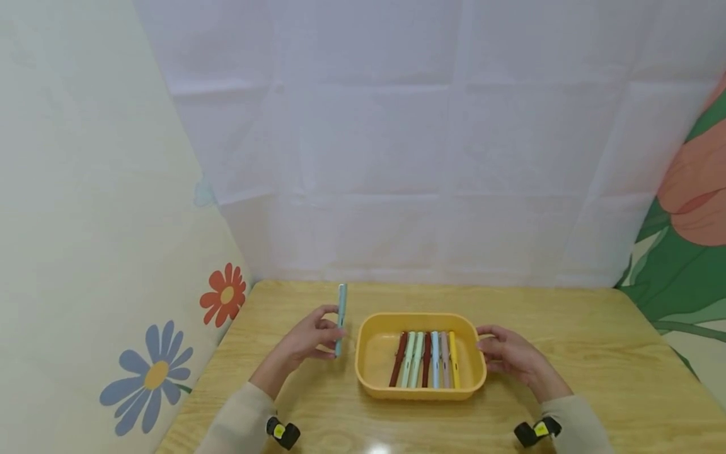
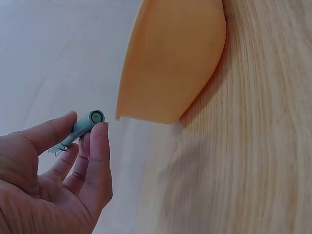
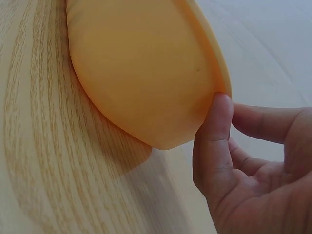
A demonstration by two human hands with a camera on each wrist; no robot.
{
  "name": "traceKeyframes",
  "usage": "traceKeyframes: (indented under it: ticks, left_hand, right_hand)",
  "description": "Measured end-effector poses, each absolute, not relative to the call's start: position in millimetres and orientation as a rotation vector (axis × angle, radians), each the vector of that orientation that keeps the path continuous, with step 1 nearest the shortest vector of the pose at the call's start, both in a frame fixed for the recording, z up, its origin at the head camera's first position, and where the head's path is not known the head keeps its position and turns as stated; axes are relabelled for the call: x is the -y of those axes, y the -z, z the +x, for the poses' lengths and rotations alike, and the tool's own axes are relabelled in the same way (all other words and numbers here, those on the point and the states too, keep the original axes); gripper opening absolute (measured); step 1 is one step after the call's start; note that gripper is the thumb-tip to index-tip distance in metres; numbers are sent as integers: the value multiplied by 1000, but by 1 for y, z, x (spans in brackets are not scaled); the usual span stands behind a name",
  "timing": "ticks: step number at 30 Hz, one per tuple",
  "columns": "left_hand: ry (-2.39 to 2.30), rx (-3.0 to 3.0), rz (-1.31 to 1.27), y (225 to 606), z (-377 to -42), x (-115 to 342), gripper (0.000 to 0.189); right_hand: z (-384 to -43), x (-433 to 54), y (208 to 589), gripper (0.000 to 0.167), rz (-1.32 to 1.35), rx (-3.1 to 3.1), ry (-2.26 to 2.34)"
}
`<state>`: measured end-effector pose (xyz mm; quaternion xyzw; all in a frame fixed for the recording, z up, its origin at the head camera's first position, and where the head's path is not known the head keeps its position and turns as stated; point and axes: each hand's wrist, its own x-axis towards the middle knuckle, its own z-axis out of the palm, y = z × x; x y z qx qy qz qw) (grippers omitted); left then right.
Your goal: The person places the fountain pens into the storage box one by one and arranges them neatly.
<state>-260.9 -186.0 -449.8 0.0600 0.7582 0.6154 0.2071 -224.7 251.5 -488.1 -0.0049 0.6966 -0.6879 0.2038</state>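
Observation:
My left hand [image 1: 311, 336] pinches a light teal pen [image 1: 342, 299] between thumb and fingers. The pen stands nearly upright above the table, left of a yellow plastic basket [image 1: 420, 394]. In the left wrist view one round end of the pen [image 2: 97, 117] faces the camera. Inside the basket several capped pens lie side by side: dark red [image 1: 399, 359], light green [image 1: 408, 359], light blue [image 1: 435, 359], mauve [image 1: 445, 359] and yellow [image 1: 454, 359]. My right hand [image 1: 513, 356] holds the basket's right rim, its digits at the edge in the right wrist view.
The basket stands on a wood-grain table [image 1: 578, 340]. A white cloth [image 1: 397, 157] hangs along the table's back edge. Flower-patterned walls [image 1: 153, 372] stand at the left and right sides.

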Motion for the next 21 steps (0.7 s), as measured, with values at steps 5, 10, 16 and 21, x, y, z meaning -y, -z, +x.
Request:
traceKeyframes:
  ticks: [5, 10, 16, 21]
  left_hand:
    - [-1727, -2110, 178, 449, -258, 184, 62]
    - [-1736, -2104, 195, 449, -255, 179, 60]
    - [-1727, -2091, 226, 447, -250, 170, 59]
    - [-1727, -2093, 223, 445, -246, 161, 54]
  right_hand:
    - [-226, -252, 487, 50, -22, -1927, 1926]
    - [-226, -253, 488, 49, -15, -1921, 1932]
    - [-225, -252, 488, 53, 3, -1927, 1930]
    - [-225, -252, 487, 54, 10, -1929, 1927]
